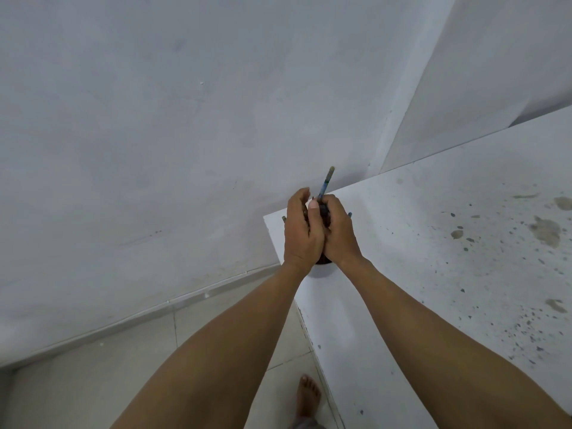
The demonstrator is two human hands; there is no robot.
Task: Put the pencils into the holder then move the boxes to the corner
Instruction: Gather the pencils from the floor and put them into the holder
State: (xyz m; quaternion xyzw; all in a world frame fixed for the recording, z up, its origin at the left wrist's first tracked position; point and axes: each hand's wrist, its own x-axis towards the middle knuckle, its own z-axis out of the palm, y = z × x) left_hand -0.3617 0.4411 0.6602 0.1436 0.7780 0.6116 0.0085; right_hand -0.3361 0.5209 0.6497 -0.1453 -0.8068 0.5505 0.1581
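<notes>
No writing can be read on the blue pencil, which rises from the dark holder at the white table's far-left corner. The left hand and right hand are both wrapped around the holder. The tabletop is stained and speckled, with grey walls and a tiled floor around it.

wall: plain grey-white, a few faint scuffs, fills most of the upper left
second wall: paler panel, meets the first at a corner behind the table
table: white top, pretty grubby, dark specks and brownish stains toward the right side
floor: pale tiles, thin grout lines, lower left
skirting: light strip along the wall's foot
foot: bare, on the tiles beside the table edge
</notes>
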